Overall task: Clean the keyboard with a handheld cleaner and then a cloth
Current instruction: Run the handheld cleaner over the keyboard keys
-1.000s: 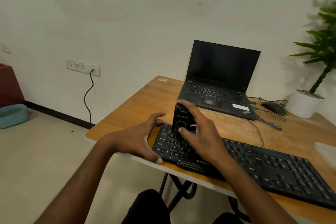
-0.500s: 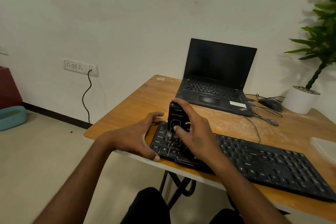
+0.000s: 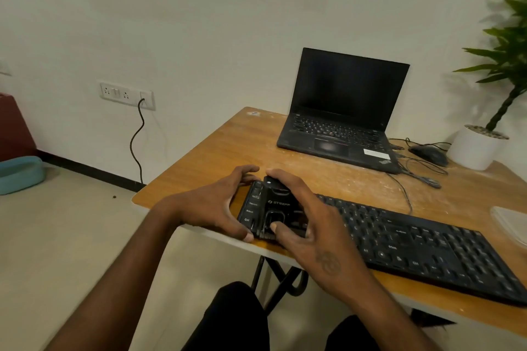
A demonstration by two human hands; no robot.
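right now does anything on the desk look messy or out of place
Yes: pale dust or powder is smeared over the desk between the laptop and the keyboard, and the mouse cables lie in a loose tangle.

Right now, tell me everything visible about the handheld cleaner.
The handheld cleaner is a small black, plastic-looking block with pale lettering on its face. It sits on the left end of the black keyboard. The right hand grips it, fingers over its top, thumb on its front. The left hand holds the keyboard's end beside it.
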